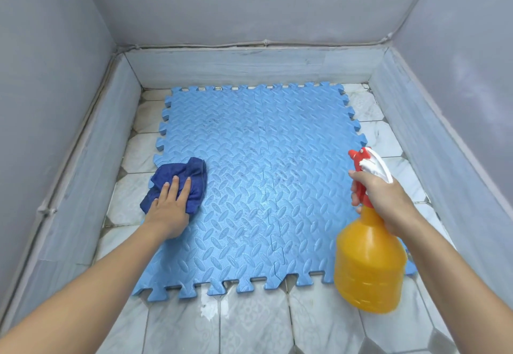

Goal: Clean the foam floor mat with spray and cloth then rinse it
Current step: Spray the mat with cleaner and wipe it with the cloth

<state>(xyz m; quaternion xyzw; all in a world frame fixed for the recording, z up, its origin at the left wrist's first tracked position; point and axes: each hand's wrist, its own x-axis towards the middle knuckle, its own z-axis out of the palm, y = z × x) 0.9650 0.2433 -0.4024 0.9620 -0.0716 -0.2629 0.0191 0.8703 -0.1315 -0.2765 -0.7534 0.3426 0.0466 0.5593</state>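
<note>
A light blue foam mat (258, 187) of interlocking tiles lies flat on the tiled floor, with faint dark smudges near its middle. A crumpled dark blue cloth (191, 176) sits on the mat's left edge. My left hand (169, 206) presses on the cloth with straight fingers. My right hand (385, 201) grips the neck of an orange spray bottle (369, 264) with a red and white trigger head, held above the mat's right side. The nozzle points left, toward the mat's middle.
Pale floor tiles (249, 323) surround the mat, with a wet patch just below its near edge. A low grey skirting (249, 64) and grey walls close in the far, left and right sides. A thin cable runs along the top of the skirting.
</note>
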